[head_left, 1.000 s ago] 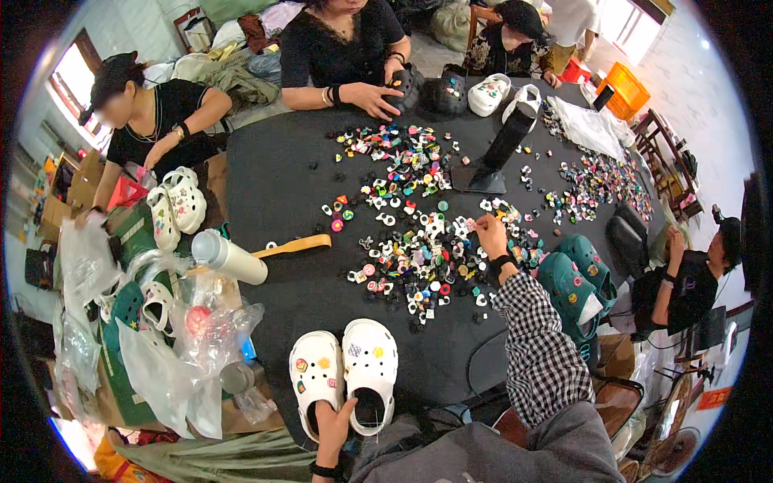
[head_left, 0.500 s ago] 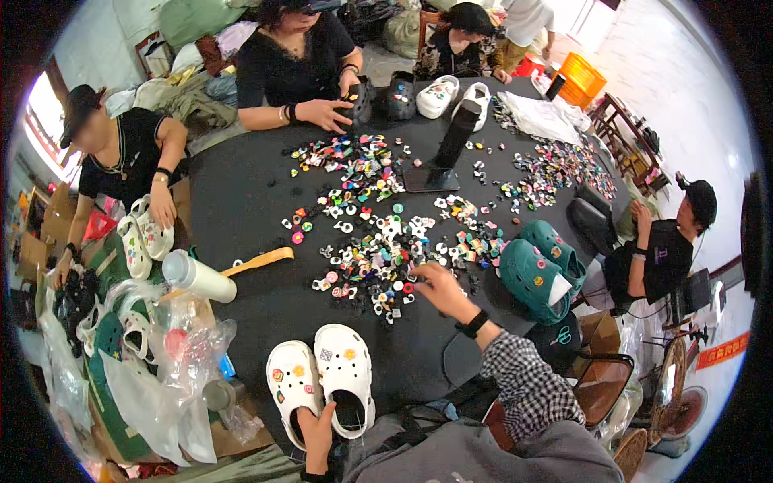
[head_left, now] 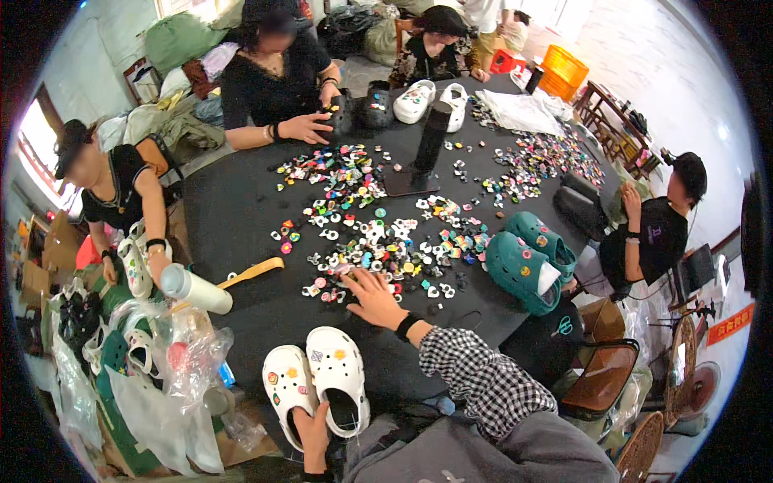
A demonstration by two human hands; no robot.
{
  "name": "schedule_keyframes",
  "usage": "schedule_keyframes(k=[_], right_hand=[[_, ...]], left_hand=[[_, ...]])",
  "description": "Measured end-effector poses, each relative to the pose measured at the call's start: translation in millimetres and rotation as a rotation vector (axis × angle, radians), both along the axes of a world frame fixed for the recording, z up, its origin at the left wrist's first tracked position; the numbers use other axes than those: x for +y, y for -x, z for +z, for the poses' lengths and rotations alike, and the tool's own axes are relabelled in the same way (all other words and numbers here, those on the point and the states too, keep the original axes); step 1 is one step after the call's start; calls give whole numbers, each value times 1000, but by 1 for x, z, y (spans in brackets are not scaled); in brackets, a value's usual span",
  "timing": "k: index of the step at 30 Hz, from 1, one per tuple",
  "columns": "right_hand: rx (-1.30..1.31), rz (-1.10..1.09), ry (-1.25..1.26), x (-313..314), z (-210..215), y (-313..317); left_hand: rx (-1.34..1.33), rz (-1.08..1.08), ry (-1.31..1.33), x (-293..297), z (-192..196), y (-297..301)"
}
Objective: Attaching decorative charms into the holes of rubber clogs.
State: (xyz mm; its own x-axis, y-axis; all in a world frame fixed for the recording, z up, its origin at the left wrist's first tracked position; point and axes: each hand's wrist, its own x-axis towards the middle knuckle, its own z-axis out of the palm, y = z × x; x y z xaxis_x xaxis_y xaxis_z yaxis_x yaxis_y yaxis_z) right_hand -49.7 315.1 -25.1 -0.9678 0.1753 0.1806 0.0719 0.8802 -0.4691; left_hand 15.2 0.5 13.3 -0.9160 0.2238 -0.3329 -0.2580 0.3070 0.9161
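Note:
A pair of white clogs lies at the table's near edge, toes pointing away from me. My left hand (head_left: 312,435) grips the left white clog (head_left: 283,377) at its heel, fingers inside the opening and thumb along the inner side. Its upper carries several colourful shoe charms. The right white clog (head_left: 335,364) stands against it, with a grey and an orange charm near the toe. My right hand (head_left: 375,299) is palm down at the near edge of a loose pile of shoe charms (head_left: 386,245), fingers spread, fingertips at the charms. I see nothing held in it.
Green clogs (head_left: 527,270) stand to the right, black clogs (head_left: 581,205) beyond. A black stand (head_left: 431,141) rises mid-table. A pale bottle (head_left: 197,290) lies left beside a yellow shoehorn-like strip (head_left: 258,271). Plastic bags (head_left: 181,354) crowd the left. Other people sit around the table.
My right hand has moved left along the pile's near side, and its fingers have spread. My left hand keeps its hold on the clog. The view has shifted slightly.

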Motion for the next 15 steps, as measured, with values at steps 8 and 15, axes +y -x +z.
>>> schedule_keyframes(k=[8, 15], right_hand=[[29, -94, -240, 13, 9, -39], [-21, -22, -42, 36, 18, -72]], left_hand=[[11, -35, 48, -2, 5, 2], [-60, -69, 105, 5, 18, 4]])
